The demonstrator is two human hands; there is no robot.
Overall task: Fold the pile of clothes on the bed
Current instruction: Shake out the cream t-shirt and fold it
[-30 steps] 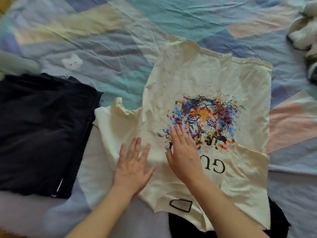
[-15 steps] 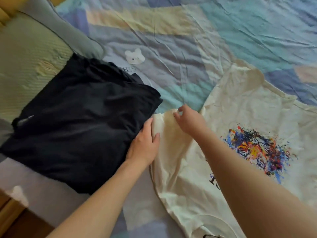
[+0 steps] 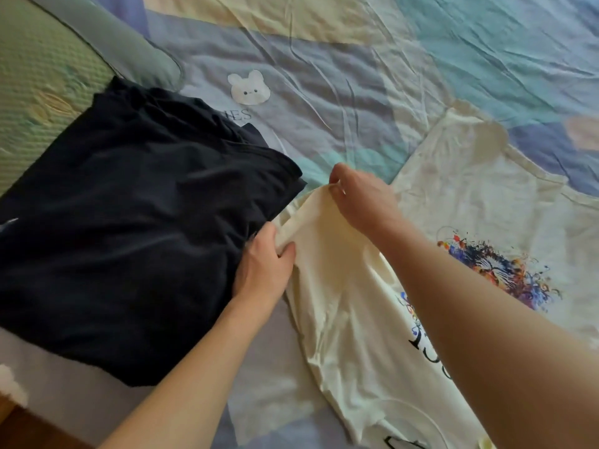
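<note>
both hands have lifted the cream shirt sleeve; i see my left hand and right hand pinching it beside the black clothes.

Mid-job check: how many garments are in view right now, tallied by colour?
Black folded garment: 1
Cream printed T-shirt, its sleeve pinched by left hand and right hand: 1
Total: 2
</note>
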